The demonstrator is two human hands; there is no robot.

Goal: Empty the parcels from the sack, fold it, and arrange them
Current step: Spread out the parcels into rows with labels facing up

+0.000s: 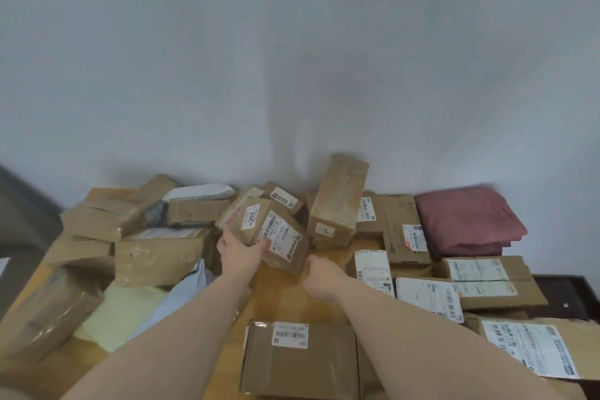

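Cardboard parcels (162, 253): at least fifteen, and overlap bars an exact figure. One of them, the held box (272, 234), is in the left grip (238, 252). Soft mailers: three, all left of the grips, namely one white mailer (201, 191), one pale blue mailer (181, 295) and one pale yellow mailer (123, 312). Folded dark red sack (467, 221): one, well right of the right grip (319, 276). Grips: two. Table (279, 297): one.

We're reaching both bare arms forward, left hand (238, 252) gripping with fingers spread, right hand (319, 273) curling, probably closed underneath something.
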